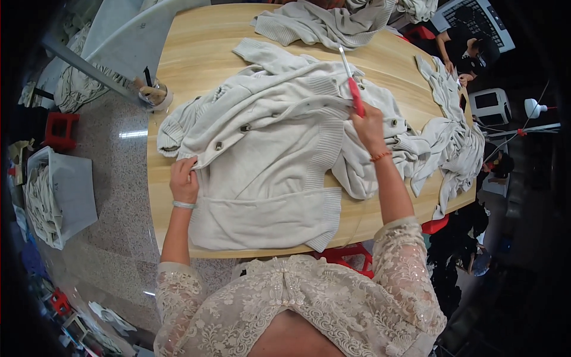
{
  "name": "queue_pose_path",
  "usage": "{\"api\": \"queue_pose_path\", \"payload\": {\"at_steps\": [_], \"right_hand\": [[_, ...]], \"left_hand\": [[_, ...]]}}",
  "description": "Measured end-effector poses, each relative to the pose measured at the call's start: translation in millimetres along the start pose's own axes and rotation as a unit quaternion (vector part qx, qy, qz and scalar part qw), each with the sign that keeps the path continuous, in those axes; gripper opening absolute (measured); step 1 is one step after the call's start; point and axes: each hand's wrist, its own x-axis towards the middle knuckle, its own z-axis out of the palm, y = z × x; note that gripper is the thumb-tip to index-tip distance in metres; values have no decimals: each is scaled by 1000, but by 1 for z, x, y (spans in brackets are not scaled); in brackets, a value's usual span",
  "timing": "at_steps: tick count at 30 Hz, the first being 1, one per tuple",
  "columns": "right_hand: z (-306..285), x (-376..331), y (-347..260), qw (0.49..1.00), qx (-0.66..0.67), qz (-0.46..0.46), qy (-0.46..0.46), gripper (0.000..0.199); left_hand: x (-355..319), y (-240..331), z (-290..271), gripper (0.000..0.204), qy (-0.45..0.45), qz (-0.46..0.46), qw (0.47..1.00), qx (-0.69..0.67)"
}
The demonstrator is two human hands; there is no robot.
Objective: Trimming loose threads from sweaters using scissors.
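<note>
Cardigan (267, 172), cream-coloured knit with dark buttons, lies spread across the middle of a pale wooden table (196, 53), its ribbed hem toward the near edge and one sleeve reaching toward the far side. The left hand (184, 178) rests on the left edge of the garment near the button band, fingers curled and pinched onto the fabric; a light bangle (184, 204) circles that wrist. The right hand (369, 126) is raised over the right part of the garment, fingers closed around the red handle of a slim tool (353, 89) whose white tip points toward the far side; what kind of tool it is cannot be told. An orange bracelet (380, 156) sits on the right wrist, and both forearms emerge from lace sleeves (404, 262) at the near edge. A second cream knit garment (327, 24) lies bunched at the far side of the table, and a third (452, 131) trails along the right edge, partly hanging over it. At the far left corner of the table stands a small round container (154, 95) holding small items. On the speckled floor to the left sits a grey bin (74, 190) holding more pale knitwear, with a red stool (59, 131) beyond it. Another red stool (351, 257) shows under the near edge of the table. At far right, another person (464, 47) sits at the table's corner.
</note>
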Motion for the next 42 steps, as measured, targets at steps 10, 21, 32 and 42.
{"api": "queue_pose_path", "payload": {"at_steps": [10,21,32,42], "right_hand": [[-77,-196,75,967,-93,8,-238,18],[-14,-264,45,962,45,54,-263,24],[54,-250,-53,900,49,-118,-417,28],[79,-248,-91,909,83,-126,-388,22]], "left_hand": [[-103,15,-59,49,-143,109,972,149],[-143,5,-9,43,-144,-23,979,143],[-125,10,10,17,-167,-112,979,-22],[-124,11,-4,19,-173,-116,967,-148]]}}
